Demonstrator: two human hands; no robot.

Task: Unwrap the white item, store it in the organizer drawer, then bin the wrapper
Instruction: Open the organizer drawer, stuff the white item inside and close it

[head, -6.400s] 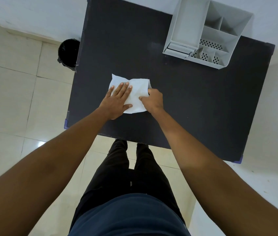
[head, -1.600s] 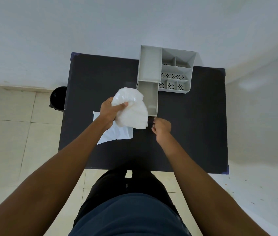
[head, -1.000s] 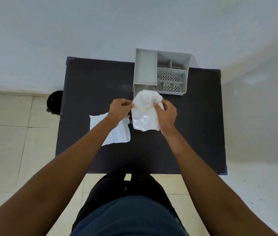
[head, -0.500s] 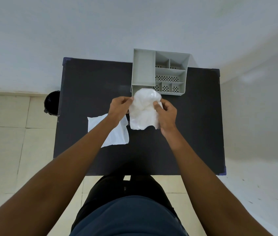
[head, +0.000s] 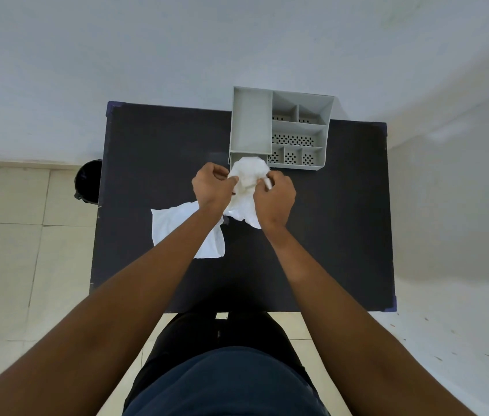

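Note:
Both my hands grip a crumpled white item (head: 247,175) just above the table, in front of the grey organizer (head: 250,127). My left hand (head: 210,186) pinches its left side, and my right hand (head: 274,198) holds its right side, with a tail of the item hanging below. The item covers most of the organizer's pulled-out drawer (head: 231,160), of which only the left rim shows. A flat white wrapper (head: 171,223) lies on the black table (head: 327,220), partly under my left forearm.
A black bin (head: 87,181) stands on the tiled floor by the table's left edge. The organizer's perforated compartments sit at the table's back, near the white wall. My legs are at the table's front edge.
Both hands have squeezed the white item into a smaller bundle and brought it closer over the drawer. The wrapper has stayed flat on the table.

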